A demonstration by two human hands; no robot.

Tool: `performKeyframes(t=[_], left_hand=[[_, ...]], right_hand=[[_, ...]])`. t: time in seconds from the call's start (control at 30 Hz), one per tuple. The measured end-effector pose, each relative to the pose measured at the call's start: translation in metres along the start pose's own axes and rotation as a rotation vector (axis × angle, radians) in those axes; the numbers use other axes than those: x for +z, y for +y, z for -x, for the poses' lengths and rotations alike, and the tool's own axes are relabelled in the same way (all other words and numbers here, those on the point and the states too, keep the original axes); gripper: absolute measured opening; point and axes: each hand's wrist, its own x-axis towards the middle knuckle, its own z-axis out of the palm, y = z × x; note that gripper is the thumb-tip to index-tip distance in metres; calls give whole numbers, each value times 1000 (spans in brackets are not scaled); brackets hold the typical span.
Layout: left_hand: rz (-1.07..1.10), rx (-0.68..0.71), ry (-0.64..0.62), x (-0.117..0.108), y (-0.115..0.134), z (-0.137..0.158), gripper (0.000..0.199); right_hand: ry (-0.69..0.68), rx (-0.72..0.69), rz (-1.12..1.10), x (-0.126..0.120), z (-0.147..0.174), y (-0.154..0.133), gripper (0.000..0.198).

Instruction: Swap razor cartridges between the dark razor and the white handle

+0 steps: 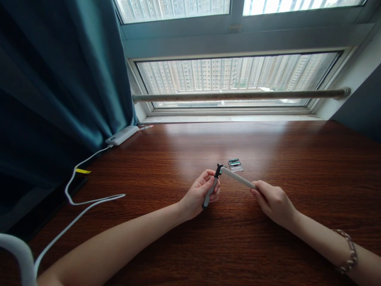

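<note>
- Writing: power strip (122, 136) has a dark oval mark, too small to read. Any print on the cartridge pack (236, 165) also too small.
- Left hand (199, 194): grip closed around a razor (210, 194), thumb on the near face of the handle, fingers behind. Razor held tilted, head up and leaning toward the far edge.
- Razor: slim grey handle with black end and black neck, small green spot near the neck, dark head.
- Right hand (276, 202): grip pinching the right end of a pale stick (238, 177), thumb and fingers around it. Stick straight, smooth, matt; its other end is at the razor's neck. Contact or slight gap, can't tell.
- Razor and stick are over the middle of the table (226, 254), well in from the far edge.
- Cartridge pack: small, clear plastic, dark and green strips inside; flat on the table just beyond the stick, nearer the far edge.
- Table: glossy red-brown wood grain.
- Power strip: white, long, rounded, at the far left corner. White cable (70, 190) runs from it down the left edge; yellow tag (83, 171) beside it.
- Bracelet (351, 252): beaded, right wrist.
- Curtain (68, 71): satiny blue, folded, at the left edge.
</note>
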Motion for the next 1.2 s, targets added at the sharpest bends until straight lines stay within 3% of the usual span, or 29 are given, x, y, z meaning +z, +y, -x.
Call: performKeyframes(t=[0.57,0.73,1.2], left_hand=[[-40,35,23,0,-1,0,13],[-133,118,73,-3,-1,0,15],[-318,199,124,-4,0,3,13]], right_hand=[[-53,7,22,0,-2,0,12],[16,9,-53,-2,0,-1,11],[-9,-17,-106,-4,0,-2,12]])
